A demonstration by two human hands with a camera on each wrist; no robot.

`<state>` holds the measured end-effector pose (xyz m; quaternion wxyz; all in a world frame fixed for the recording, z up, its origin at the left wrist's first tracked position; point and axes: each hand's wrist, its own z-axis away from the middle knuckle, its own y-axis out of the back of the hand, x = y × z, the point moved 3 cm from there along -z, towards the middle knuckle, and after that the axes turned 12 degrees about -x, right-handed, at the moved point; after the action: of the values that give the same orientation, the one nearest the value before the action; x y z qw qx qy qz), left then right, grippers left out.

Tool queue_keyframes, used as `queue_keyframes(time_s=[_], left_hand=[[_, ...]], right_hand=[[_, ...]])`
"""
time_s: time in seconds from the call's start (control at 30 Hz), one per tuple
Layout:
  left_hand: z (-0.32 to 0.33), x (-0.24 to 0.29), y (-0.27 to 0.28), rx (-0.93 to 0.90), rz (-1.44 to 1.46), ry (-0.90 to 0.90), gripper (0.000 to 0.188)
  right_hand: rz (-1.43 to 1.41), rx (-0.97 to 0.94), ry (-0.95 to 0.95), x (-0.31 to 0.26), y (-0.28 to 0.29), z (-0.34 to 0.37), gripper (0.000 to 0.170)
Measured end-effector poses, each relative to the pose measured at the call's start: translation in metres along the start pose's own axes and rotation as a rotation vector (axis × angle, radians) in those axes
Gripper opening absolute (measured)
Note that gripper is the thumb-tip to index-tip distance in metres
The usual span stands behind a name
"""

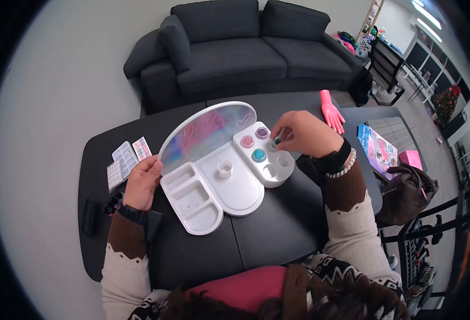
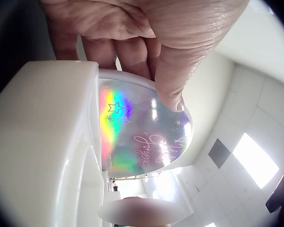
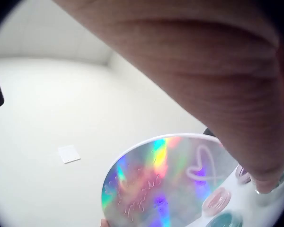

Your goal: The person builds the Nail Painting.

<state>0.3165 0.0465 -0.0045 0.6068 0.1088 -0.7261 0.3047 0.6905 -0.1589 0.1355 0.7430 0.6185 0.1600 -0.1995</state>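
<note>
A white vanity tray (image 1: 205,205) stands on the black table, with a shiny holographic back panel (image 1: 208,130) upright along its far side. My left hand (image 1: 143,184) pinches the panel's left edge, thumb on the shiny front and fingers behind, as the left wrist view shows. At the tray's right-hand holder, my right hand (image 1: 312,133) pinches a small clear pot (image 1: 277,142) over one of the round holes. Pink (image 1: 247,141), purple (image 1: 262,133) and teal (image 1: 258,155) glitter pots sit in other holes. A small white cup (image 1: 225,169) stands on the middle section.
Left of the tray lie a white compartment case (image 1: 124,160) and a sticker sheet (image 1: 142,149). A pink hand model (image 1: 331,112) lies at the far right, near a colourful box (image 1: 379,149) and a dark bag (image 1: 410,192). A grey sofa (image 1: 229,58) stands beyond the table.
</note>
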Motion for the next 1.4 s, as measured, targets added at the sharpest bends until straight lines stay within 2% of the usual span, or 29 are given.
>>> queue_keyframes(time_s=[0.2, 0.33, 0.53, 0.63, 0.7, 0.73, 0.83, 0.97, 1.07, 1.13, 1.2, 1.3, 1.4], left_hand=[[0.000, 0.000, 0.000, -0.003, 0.010, -0.002, 0.039], [-0.001, -0.003, 0.003, -0.006, 0.013, 0.001, 0.040], [0.000, 0.000, -0.001, 0.011, -0.017, 0.012, 0.039], [0.001, 0.000, -0.002, 0.023, -0.027, 0.001, 0.039], [0.001, 0.001, -0.003, 0.020, -0.029, 0.000, 0.037], [0.002, 0.001, -0.002, 0.021, -0.030, 0.000, 0.037], [0.001, -0.001, 0.001, 0.000, -0.022, 0.004, 0.037], [0.001, -0.007, 0.004, 0.026, -0.014, 0.010, 0.037], [-0.001, -0.002, 0.002, 0.011, -0.012, 0.004, 0.036], [0.001, -0.001, 0.002, 0.004, -0.013, 0.008, 0.036], [0.001, -0.006, 0.005, 0.013, -0.015, 0.008, 0.036], [0.000, -0.002, -0.002, 0.008, -0.013, -0.012, 0.037], [0.001, -0.002, 0.001, 0.003, -0.024, 0.004, 0.037]], right_hand=[[0.139, 0.071, 0.017, -0.010, -0.016, -0.003, 0.025], [0.116, 0.032, -0.035, -0.009, -0.021, -0.008, 0.025], [0.131, 0.018, 0.011, 0.003, -0.009, -0.003, 0.036], [0.080, 0.120, -0.086, 0.030, 0.022, 0.015, 0.043], [0.175, 0.157, -0.359, 0.064, 0.031, 0.024, 0.048], [0.173, 0.157, -0.358, 0.078, 0.030, 0.023, 0.048], [0.075, 0.051, -0.638, 0.108, 0.020, 0.022, 0.045], [0.111, 0.043, -0.673, 0.107, 0.015, 0.017, 0.037], [0.108, 0.074, -0.587, 0.082, 0.017, 0.022, 0.032], [0.066, 0.115, -0.205, 0.042, 0.012, 0.030, 0.028], [0.062, 0.066, -0.023, 0.002, -0.002, 0.039, 0.029], [0.182, 0.215, 0.105, -0.032, -0.031, 0.048, 0.025], [0.129, 0.205, 0.138, -0.037, -0.047, 0.045, 0.021]])
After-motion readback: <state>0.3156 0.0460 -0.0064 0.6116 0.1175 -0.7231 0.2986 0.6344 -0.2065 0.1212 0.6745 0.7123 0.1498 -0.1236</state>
